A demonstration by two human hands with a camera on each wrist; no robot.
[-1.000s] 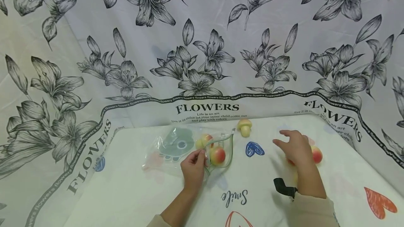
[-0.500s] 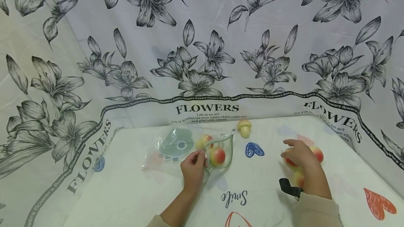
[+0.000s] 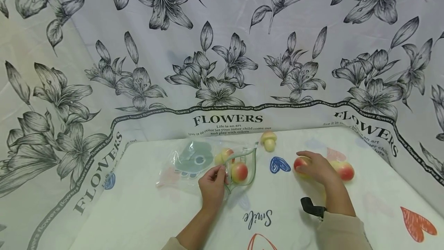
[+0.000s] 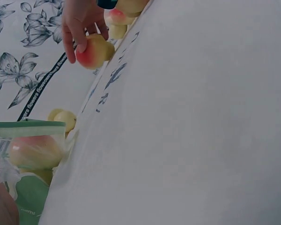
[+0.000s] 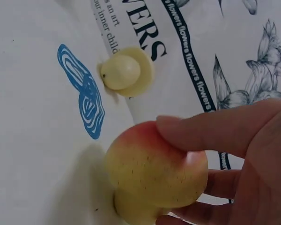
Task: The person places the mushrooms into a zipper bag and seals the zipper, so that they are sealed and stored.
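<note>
In the head view my left hand (image 3: 212, 186) pinches the rim of a clear zip bag (image 3: 254, 165) with a green edge and a green printed figure. Inside the bag lie a red-and-yellow toy mushroom (image 3: 239, 171) and at least one more (image 3: 219, 159). To the right, my right hand (image 3: 319, 171) grips another toy mushroom (image 5: 154, 164) by its red-and-yellow cap; the right wrist view shows its stem pointing down. The left wrist view shows this held mushroom (image 4: 91, 52) beyond the bag's mouth.
A pale yellow mushroom (image 3: 268, 141) lies at the back, right of the bag. More red-and-yellow mushrooms (image 3: 346, 171) lie behind my right wrist, partly covered. A black strap piece (image 3: 312, 206) sticks out from the right wrist. Printed curtain (image 3: 295, 119) borders the white table.
My right hand moved down to the right-hand mushrooms, took hold of one and brought it left. My left hand and the bag have stayed in place.
</note>
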